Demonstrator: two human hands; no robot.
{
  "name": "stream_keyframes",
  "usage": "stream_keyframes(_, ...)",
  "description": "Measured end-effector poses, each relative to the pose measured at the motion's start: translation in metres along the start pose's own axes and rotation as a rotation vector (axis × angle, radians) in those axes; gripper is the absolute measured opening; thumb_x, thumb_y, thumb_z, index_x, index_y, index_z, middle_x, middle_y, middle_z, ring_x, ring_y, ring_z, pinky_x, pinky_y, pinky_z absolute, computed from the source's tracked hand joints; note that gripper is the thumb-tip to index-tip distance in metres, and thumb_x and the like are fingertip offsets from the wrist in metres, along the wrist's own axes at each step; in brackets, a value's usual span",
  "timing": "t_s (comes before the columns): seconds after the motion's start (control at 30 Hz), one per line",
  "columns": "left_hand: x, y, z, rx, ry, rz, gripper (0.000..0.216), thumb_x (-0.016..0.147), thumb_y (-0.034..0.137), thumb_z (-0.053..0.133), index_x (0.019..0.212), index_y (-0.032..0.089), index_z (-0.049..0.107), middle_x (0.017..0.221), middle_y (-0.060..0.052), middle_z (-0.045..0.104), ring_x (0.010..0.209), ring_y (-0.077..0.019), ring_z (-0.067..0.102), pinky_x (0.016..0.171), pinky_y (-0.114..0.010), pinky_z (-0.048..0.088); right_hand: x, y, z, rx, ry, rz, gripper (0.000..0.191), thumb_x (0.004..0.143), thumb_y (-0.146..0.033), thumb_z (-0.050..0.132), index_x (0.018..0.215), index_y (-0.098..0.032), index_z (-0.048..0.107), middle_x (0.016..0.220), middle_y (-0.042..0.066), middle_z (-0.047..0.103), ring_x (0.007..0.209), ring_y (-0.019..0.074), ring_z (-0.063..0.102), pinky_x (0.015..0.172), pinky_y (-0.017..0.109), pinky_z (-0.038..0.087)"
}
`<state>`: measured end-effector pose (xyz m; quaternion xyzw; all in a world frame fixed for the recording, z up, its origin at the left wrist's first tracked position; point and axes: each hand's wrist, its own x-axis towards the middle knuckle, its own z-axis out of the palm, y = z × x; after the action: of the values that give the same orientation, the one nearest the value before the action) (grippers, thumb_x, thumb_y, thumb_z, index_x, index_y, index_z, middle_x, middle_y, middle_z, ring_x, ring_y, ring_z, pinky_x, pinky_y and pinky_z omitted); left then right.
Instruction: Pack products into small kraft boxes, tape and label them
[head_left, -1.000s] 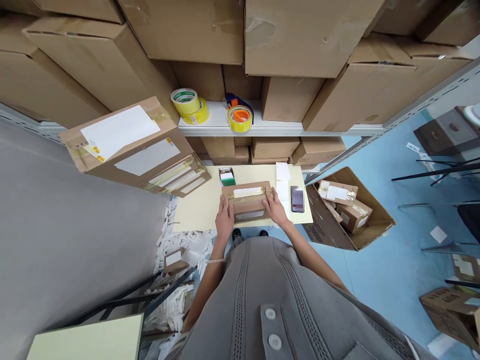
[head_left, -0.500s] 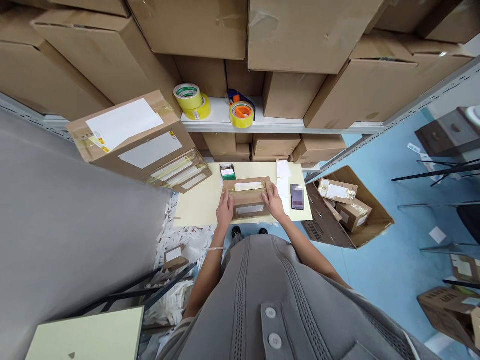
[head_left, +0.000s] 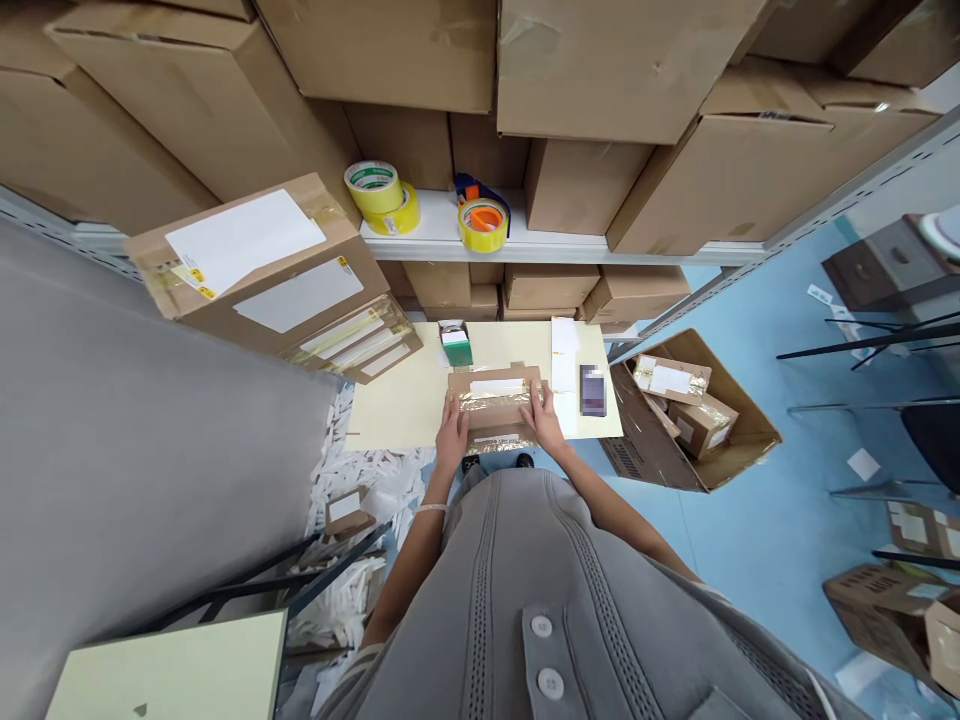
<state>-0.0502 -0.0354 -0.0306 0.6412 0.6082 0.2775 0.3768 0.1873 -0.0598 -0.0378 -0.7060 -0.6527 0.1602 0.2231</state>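
A person in a gray top grips a taped cardboard box [head_left: 493,410] at a cream work table [head_left: 390,405], the left hand [head_left: 451,437] grasping its left end and the right hand [head_left: 543,420] curled on its right end, fingers over the top. The box sits squarely between the two hands — a white label [head_left: 498,387] faces up — and its near side reaches the table's front edge, close to the person's body; whether it rests on the tabletop or is slightly raised cannot be told. Cream surface stretches from the left hand toward a tall stack of labeled parcels [head_left: 296,295] at the table's left end. Beyond the box, a small green-and-white carton [head_left: 455,345] stands near the back edge. On the right, room is narrower: a sheet of white paper [head_left: 564,350] and a phone [head_left: 592,390] lie between the right hand and the table's edge — just past it, a large open carton [head_left: 649,440] holds more parcels.
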Motion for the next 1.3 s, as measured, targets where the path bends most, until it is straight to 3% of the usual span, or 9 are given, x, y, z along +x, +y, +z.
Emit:
stream_keyframes(0.2,-0.003,0.005,-0.002,0.086,0.000,0.014,0.058,0.100,0.047,0.027,0.153,0.023,0.028,0.163,-0.008,0.017,0.146,-0.0268,0.029,0.113,-0.046,0.037,-0.003,-0.001,-0.001,-0.021,-0.034,0.000,0.065,0.100,-0.046,0.034,0.156,-0.020,0.015,0.157,0.021,0.018,0.146,0.0319,0.024,0.109,0.052,0.039)
stream_keyframes(0.37,-0.009,0.027,0.004,0.338,0.150,0.056,0.058,0.099,0.040,0.031,0.151,0.015,0.032,0.163,-0.012,0.010,0.151,-0.0311,0.001,0.119,-0.062,0.007,-0.005,-0.006,-0.003,-0.072,-0.049,0.008,0.063,0.101,-0.044,0.031,0.156,-0.019,0.014,0.159,0.020,0.015,0.147,0.0311,0.023,0.108,0.051,0.040)
stream_keyframes(0.6,-0.004,0.052,0.034,0.490,-0.117,0.385,0.063,0.099,0.040,0.032,0.155,0.014,0.018,0.161,-0.009,0.020,0.151,-0.0234,0.010,0.123,-0.052,0.002,-0.008,-0.007,-0.003,-0.071,-0.039,-0.007,0.063,0.100,-0.047,0.028,0.156,-0.019,0.017,0.159,0.019,0.017,0.148,0.0310,0.019,0.109,0.050,0.040)
stream_keyframes(0.8,0.002,0.048,0.041,0.536,-0.146,0.441,0.069,0.098,0.044,0.031,0.156,0.011,0.012,0.161,-0.011,0.020,0.151,-0.0232,0.012,0.123,-0.049,0.005,-0.010,-0.008,-0.012,-0.049,-0.053,0.001,0.059,0.101,-0.047,0.026,0.155,-0.024,0.021,0.159,0.015,0.020,0.144,0.0286,0.030,0.106,0.047,0.044)
stream_keyframes(0.9,0.003,0.045,0.040,0.541,-0.143,0.464,0.070,0.098,0.045,0.031,0.156,0.012,0.012,0.161,-0.010,0.019,0.151,-0.0234,0.012,0.123,-0.049,0.005,-0.004,-0.008,-0.025,-0.054,-0.058,-0.022,0.054,0.101,-0.044,0.026,0.150,-0.024,0.034,0.156,0.016,0.026,0.140,0.0292,0.038,0.104,0.047,0.045)
stream_keyframes(1.0,0.003,0.044,0.041,0.543,-0.129,0.476,0.070,0.098,0.046,0.031,0.156,0.012,0.011,0.161,-0.010,0.018,0.151,-0.0235,0.011,0.123,-0.049,0.005,0.019,-0.013,-0.048,-0.074,-0.021,-0.062,0.049,0.100,-0.039,0.029,0.142,-0.020,0.046,0.151,0.017,0.033,0.136,0.0295,0.042,0.105,0.047,0.044)
stream_keyframes(1.1,0.003,0.043,0.043,0.543,-0.113,0.466,0.071,0.098,0.046,0.031,0.156,0.012,0.009,0.162,-0.010,0.017,0.151,-0.0238,0.011,0.123,-0.049,0.005,0.062,-0.031,-0.077,-0.078,0.046,-0.139,0.046,0.099,-0.034,0.030,0.138,-0.019,0.050,0.146,0.015,0.041,0.135,0.0281,0.042,0.108,0.046,0.040)
stream_keyframes(1.3,0.003,0.041,0.044,0.552,-0.100,0.471,0.071,0.098,0.047,0.031,0.156,0.014,0.008,0.162,-0.008,0.017,0.151,-0.0233,0.010,0.124,-0.048,0.005,0.172,-0.103,-0.128,-0.082,0.182,-0.348,0.045,0.098,-0.030,0.031,0.138,-0.021,0.047,0.147,0.012,0.042,0.136,0.0256,0.038,0.112,0.045,0.032)
